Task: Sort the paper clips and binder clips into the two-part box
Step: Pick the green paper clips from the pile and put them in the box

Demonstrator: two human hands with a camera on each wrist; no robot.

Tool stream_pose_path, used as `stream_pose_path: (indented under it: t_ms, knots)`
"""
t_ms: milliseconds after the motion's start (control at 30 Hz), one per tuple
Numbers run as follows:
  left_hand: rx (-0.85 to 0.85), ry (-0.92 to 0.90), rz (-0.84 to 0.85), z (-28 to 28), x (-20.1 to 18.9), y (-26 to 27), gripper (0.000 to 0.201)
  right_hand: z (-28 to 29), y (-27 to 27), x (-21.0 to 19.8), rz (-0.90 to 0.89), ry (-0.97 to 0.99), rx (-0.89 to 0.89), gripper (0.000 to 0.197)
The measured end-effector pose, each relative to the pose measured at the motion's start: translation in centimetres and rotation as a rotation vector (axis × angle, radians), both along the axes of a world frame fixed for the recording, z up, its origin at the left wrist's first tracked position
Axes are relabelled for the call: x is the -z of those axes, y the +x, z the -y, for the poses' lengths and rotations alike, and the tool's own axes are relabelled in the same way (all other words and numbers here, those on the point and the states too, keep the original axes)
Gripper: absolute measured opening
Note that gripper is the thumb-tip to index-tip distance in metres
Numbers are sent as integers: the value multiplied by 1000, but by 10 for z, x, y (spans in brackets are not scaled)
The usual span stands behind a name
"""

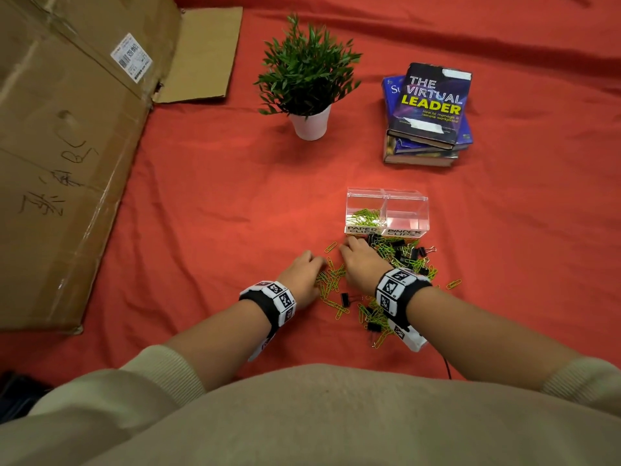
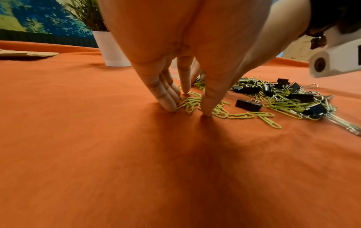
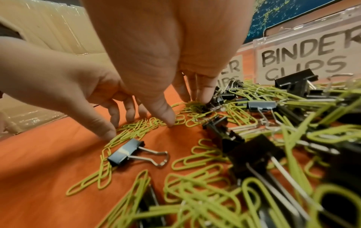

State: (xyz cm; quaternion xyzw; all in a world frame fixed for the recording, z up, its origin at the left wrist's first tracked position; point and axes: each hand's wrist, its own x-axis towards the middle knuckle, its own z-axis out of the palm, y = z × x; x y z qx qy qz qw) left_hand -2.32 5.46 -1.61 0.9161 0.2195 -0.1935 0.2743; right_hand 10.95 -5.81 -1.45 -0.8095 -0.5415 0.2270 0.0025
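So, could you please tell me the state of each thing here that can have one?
Box: open; paper clips in the left part, right part looks empty.
Paper clips: mostly loose on the cloth.
Binder clips: all unsorted, in the pile.
Left hand: fingertips down on paper clips.
Right hand: fingertips down in the pile.

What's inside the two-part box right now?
In the clear two-part box, the left compartment labelled PAPER CLIPS holds a small heap of green paper clips. The right compartment, labelled BINDER CLIPS, looks empty. The labels cover the lowest front strip of both compartments.
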Motion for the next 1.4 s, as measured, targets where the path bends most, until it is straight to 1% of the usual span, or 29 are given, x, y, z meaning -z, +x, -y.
stream_pose_path:
  t_ms: [100,233,333,400,467,567,633,767,833,867,933,967,1067,1100,1167,1300,1367,1400]
  knots:
    - [10,-3,-17,1,-1,7,59,7,-1,2,-26,7,-17,32]
    - [6,-4,-32,1,0,13,65,21,-3,10,-70,80,-31,24]
    - [44,27,-62,1,-2,18,67,26,-5,7,-94,43,-15,24]
    - [64,55,-86,1,-4,22,63,26,-4,3,-128,-4,10,25]
    - [74,81,-88,3,-4,24,52,26,0,-5,-226,-10,118,20]
    - [84,100,-68,3,-3,27,34,24,15,-23,-509,48,386,9]
    - [95,115,-59,2,-4,29,26,21,31,-41,-660,101,521,7]
    - [142,152,-115,2,-2,27,23,17,60,-65,-917,204,728,6]
    - [165,165,-136,5,-1,25,22,12,75,-73,-986,239,803,5]
    - [175,169,-137,6,-1,25,22,8,82,-75,-993,264,828,4]
    - [179,176,-134,7,-3,24,20,-1,93,-77,-939,314,852,5]
    - [177,184,-130,8,-4,24,20,-7,97,-76,-862,319,838,7]
    - [179,200,-134,10,-4,23,21,-19,96,-70,-519,247,722,11]
    - [184,207,-140,10,-4,22,21,-22,94,-67,-443,235,684,13]
    - [202,217,-147,11,-4,21,23,-24,90,-62,-356,229,614,17]
    - [265,242,-149,12,-4,22,33,-16,86,-56,-250,230,499,22]
    - [292,255,-147,13,-4,23,35,-6,81,-53,-178,279,464,23]
    - [306,263,-149,13,-5,23,34,0,78,-52,-175,306,463,21]
